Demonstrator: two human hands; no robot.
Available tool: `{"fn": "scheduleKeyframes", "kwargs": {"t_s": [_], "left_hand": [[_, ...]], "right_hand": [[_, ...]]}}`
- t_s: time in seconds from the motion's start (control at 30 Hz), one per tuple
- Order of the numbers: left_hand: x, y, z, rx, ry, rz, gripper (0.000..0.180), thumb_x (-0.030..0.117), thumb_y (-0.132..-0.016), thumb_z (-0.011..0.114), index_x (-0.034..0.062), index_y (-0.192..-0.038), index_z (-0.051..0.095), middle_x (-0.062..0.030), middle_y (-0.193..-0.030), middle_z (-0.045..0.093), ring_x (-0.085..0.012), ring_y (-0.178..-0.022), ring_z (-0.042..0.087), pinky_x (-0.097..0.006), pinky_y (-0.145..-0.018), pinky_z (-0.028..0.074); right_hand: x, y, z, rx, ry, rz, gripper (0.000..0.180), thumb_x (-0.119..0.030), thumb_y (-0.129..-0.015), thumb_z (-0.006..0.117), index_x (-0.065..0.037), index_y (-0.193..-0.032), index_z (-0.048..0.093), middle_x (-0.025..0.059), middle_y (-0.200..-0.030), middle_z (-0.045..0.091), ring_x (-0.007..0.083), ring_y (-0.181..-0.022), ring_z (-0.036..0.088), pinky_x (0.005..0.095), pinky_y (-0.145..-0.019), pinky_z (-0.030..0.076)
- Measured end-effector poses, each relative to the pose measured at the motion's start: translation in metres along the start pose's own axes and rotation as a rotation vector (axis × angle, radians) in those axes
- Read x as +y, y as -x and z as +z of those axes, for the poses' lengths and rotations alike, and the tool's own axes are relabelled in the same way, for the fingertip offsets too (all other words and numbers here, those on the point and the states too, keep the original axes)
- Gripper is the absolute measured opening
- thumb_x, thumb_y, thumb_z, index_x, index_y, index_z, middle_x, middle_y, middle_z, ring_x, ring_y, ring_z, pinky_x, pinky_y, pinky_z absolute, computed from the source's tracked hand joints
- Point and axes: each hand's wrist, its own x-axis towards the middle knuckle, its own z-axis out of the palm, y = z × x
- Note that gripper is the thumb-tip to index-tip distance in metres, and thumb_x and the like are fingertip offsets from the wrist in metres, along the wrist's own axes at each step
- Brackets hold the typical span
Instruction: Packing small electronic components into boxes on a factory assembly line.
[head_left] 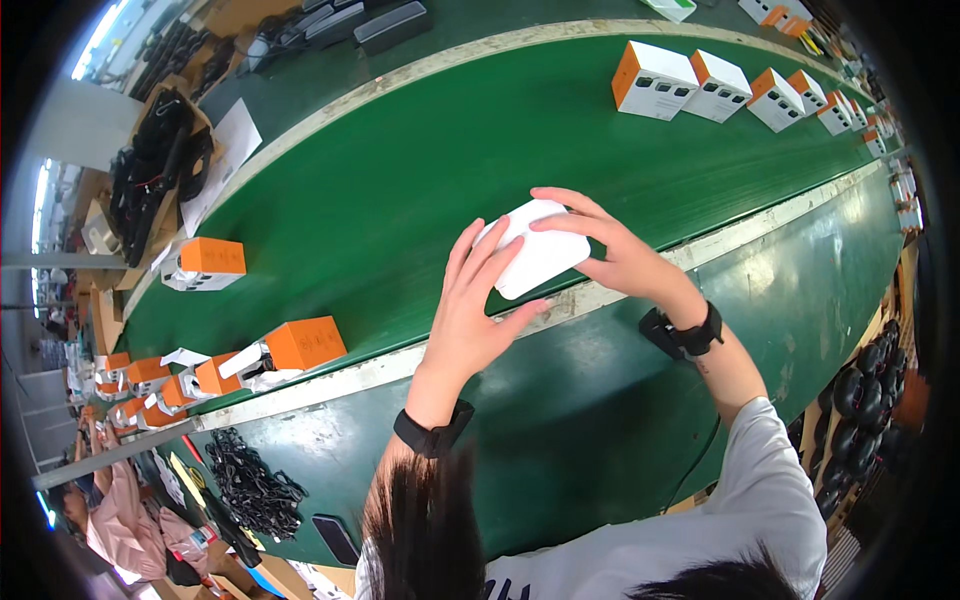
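Both my hands hold one white box (545, 258) over the near edge of the green conveyor belt (400, 190). My left hand (478, 310) presses its fingers flat against the box's left side, thumb underneath. From the right, my right hand (610, 250) wraps over the top and side of the box. Each wrist wears a black band. The box's underside is hidden by my hands.
Orange-and-white boxes (655, 82) stand in a row on the belt at the far right. More orange boxes (300, 345) with open flaps lie at the left. A pile of black cables (250, 490) and a phone (335, 538) rest on the near green table.
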Motion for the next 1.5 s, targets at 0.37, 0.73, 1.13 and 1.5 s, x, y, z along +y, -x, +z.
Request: {"fn": "scheduleKeyframes", "kwargs": {"t_s": [0.37,0.73,1.13,1.5], "left_hand": [[-0.008,-0.005,0.026,0.036,-0.257,0.115,0.035,0.005,-0.084,0.061,0.0104,-0.119,0.061,-0.0068,-0.135,0.051,-0.0320,-0.129,0.039,-0.048,-0.107,0.029],[-0.004,-0.001,0.048,0.151,-0.122,0.195,0.034,0.010,-0.077,0.070,0.0081,-0.110,0.065,-0.0045,-0.123,0.061,-0.0243,-0.122,0.051,-0.049,-0.106,0.030],[-0.063,0.119,-0.124,1.019,-0.395,-0.318,0.034,0.010,-0.086,0.062,-0.0034,-0.117,0.053,-0.0160,-0.109,0.059,-0.0294,-0.114,0.049,-0.040,-0.104,0.027],[-0.064,0.117,-0.104,0.599,-0.174,-0.638,0.028,0.012,-0.091,0.057,-0.0054,-0.112,0.058,-0.0203,-0.107,0.063,-0.0314,-0.095,0.062,-0.037,-0.085,0.048]], "right_hand": [[0.031,0.005,-0.024,-0.110,-0.067,-0.103,0.034,-0.006,-0.081,0.066,-0.013,-0.114,0.066,0.0123,-0.138,0.045,0.0288,-0.121,0.048,0.0374,-0.099,0.041],[0.015,-0.004,-0.038,-0.140,0.203,-0.099,0.046,0.000,-0.066,0.075,-0.010,-0.108,0.061,0.0089,-0.130,0.048,0.0289,-0.116,0.051,0.0359,-0.093,0.046],[0.134,-0.022,-0.193,0.137,0.402,0.161,0.052,0.002,-0.074,0.069,-0.011,-0.122,0.056,0.0102,-0.142,0.040,0.0276,-0.130,0.040,0.0355,-0.106,0.034],[-0.035,-0.017,0.061,0.030,-0.037,0.074,0.032,-0.004,-0.084,0.061,-0.005,-0.116,0.057,0.0113,-0.124,0.055,0.0245,-0.117,0.051,0.0326,-0.094,0.041]]}}
